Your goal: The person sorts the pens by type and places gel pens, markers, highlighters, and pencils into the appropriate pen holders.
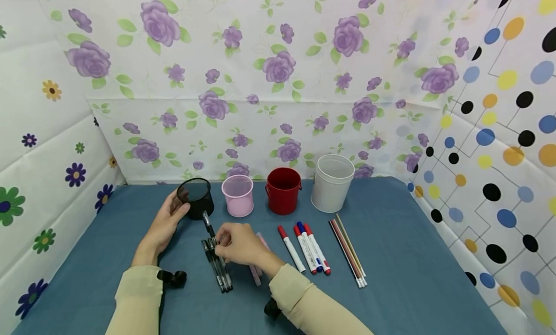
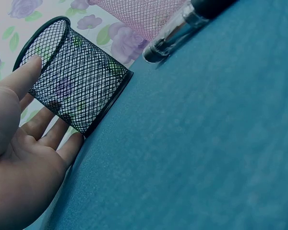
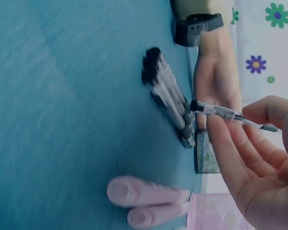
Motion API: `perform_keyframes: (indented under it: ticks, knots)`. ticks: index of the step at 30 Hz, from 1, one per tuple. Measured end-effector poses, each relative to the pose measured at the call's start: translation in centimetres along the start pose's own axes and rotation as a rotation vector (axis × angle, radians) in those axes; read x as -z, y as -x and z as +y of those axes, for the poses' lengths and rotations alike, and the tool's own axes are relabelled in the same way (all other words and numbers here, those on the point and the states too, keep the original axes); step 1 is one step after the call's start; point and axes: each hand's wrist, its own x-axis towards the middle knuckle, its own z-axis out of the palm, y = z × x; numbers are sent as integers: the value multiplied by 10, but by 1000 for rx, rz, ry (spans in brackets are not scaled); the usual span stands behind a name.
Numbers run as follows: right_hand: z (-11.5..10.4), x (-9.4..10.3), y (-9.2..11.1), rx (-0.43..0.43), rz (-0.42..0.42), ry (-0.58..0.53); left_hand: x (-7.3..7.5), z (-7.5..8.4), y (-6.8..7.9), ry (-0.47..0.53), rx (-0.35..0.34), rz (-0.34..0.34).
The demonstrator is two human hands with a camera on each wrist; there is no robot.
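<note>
My left hand (image 1: 162, 226) holds the side of a black mesh pen cup (image 1: 201, 208) at the far left of the row. In the left wrist view its thumb lies at the rim of the upright cup, the fingers along the lower wall. Between thumb and fingers, my right hand (image 1: 243, 245) pinches a black gel pen (image 3: 225, 113), raised off the table and angled toward the cup. Below that hand, several similar black pens (image 1: 215, 270) lie in a bunch on the blue cloth. Pink pens or markers (image 1: 255, 275) lie partly hidden behind the right wrist.
Right of the black cup stand a pink mesh cup (image 1: 237, 196), a red bucket (image 1: 283, 192) and a tall white bin (image 1: 332, 185). Red- and blue-capped markers (image 1: 306, 248) and pencils (image 1: 349, 253) lie before them. Patterned cloth (image 1: 278, 108) walls the back and sides.
</note>
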Motion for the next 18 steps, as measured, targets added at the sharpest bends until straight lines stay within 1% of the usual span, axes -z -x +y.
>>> perform_keyframes:
  ticks: [8,12,18]
  knots:
    - [2,14,-7,24,48,-73,3,3,2,4,4,-5]
    - [-1,23,-10,31,79,-75,2,3,2,2,3,-13]
    - [-4,37,-19,27,102,-90,0,3,1,7,-2,-24]
